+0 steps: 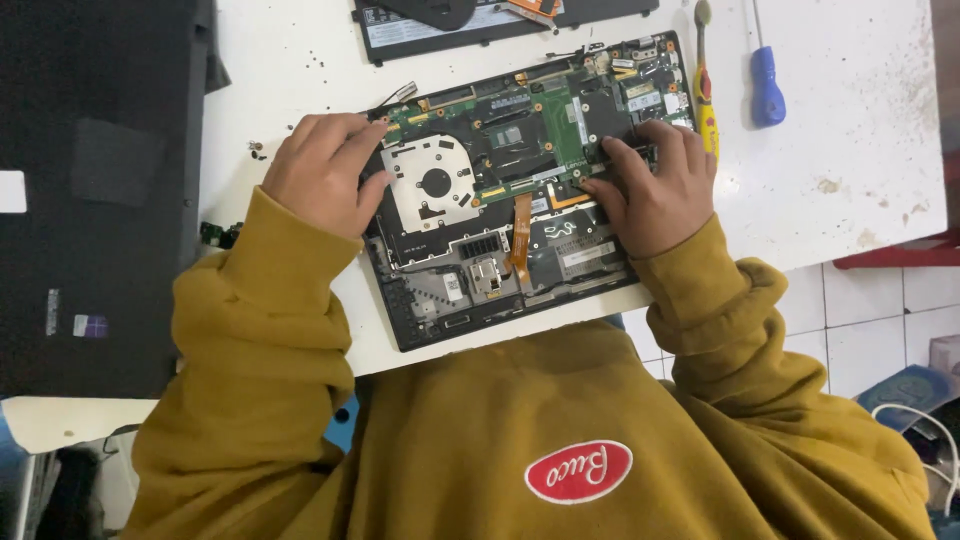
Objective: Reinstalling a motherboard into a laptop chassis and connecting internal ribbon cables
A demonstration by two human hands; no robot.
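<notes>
- Opened laptop chassis [500, 230] overhangs the near table edge [860, 250] between both hands.
- Left hand [322, 172]: fingers curled, pressing the chassis beside the fan [435, 182].
- Right hand [655, 185]: fingertips bent onto the green board [565, 130]; screwdrivers [766, 85] lie beyond it.

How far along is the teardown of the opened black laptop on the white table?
Done: the bottom cover is off the opened black laptop, baring the green circuit board, and loose small screws lie on the white table. In hand: the right hand presses on the board's right side while the left hand steadies the corner. Left: the silver round fan and board remain seated.
</notes>
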